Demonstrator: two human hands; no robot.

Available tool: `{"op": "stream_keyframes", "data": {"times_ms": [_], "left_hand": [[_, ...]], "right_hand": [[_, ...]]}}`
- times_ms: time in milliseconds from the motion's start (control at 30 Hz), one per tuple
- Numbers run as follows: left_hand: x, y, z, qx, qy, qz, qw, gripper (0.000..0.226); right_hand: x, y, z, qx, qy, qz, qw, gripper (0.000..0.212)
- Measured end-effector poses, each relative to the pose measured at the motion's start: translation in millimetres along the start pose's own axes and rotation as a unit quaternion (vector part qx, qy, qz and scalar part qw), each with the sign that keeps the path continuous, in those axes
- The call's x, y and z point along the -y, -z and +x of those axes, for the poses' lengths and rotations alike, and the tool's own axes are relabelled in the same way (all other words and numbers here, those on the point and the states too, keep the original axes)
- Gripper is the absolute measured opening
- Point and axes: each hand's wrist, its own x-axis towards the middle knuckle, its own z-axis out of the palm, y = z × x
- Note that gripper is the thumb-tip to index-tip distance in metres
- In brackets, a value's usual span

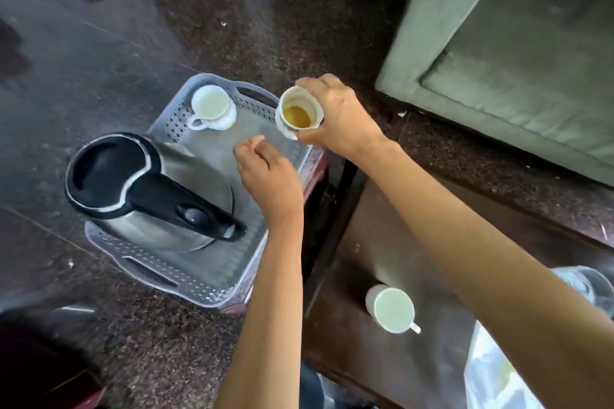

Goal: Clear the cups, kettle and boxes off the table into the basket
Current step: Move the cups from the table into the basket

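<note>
My right hand (335,116) grips the white china cup with brown dregs (299,111) from the side, fingers curled round its far wall and thumb on the near one. The cup is upright and in the air, over the far right corner of the grey perforated plastic basket (166,123). My left hand (265,173) hovers just below it, over the basket's right side, fingers loosely curled with nothing in them that I can see.

In the basket's far corner stands an empty white teacup (211,106), handle turned to the left. The steel kettle with black lid and handle (149,189) fills the basket's near left part, handle pointing right toward my left forearm. The basket rests on something reddish – what it is I cannot tell.

To the right, under my right forearm, is the dark wooden table (365,242), and on it another plain white cup (393,309), empty, beside a clear plastic bag (491,368). All around lies the dark speckled stone floor (265,26) – a grey-green cushioned sofa (515,60) stands at the upper right.
</note>
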Motion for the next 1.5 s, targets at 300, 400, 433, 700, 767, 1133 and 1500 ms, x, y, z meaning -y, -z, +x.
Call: {"op": "stream_keyframes", "data": {"times_ms": [300, 400, 433, 700, 767, 1133, 1500], "left_hand": [[16, -7, 42, -0.013, 0.045, 0.004, 0.999, 0.022], [26, -11, 48, -0.003, 0.065, 0.008, 0.998, 0.023], [29, -12, 49, -0.001, 0.068, 0.009, 0.998, 0.023], [40, -15, 55, -0.007, 0.069, 0.02, 0.997, 0.026], [39, -16, 55, -0.007, 0.067, 0.019, 0.998, 0.027], [34, -10, 20, 0.006, 0.045, 0.014, 0.999, 0.026], [56, 5, -89, 0.066, -0.018, 0.024, 0.997, 0.023]], "right_hand": [[10, -53, 54, 0.076, 0.102, -0.163, 0.978, 0.074], [10, -67, 64, 0.11, 0.102, -0.182, 0.972, 0.071], [9, -71, 67, 0.117, 0.101, -0.183, 0.971, 0.071], [12, -85, 87, 0.112, 0.082, -0.142, 0.98, 0.072], [12, -87, 86, 0.112, 0.08, -0.135, 0.981, 0.074], [1, -61, 34, 0.004, 0.078, -0.037, 0.996, 0.065], [-63, -39, -121, -0.053, -0.056, 0.012, 0.997, 0.059]]}}
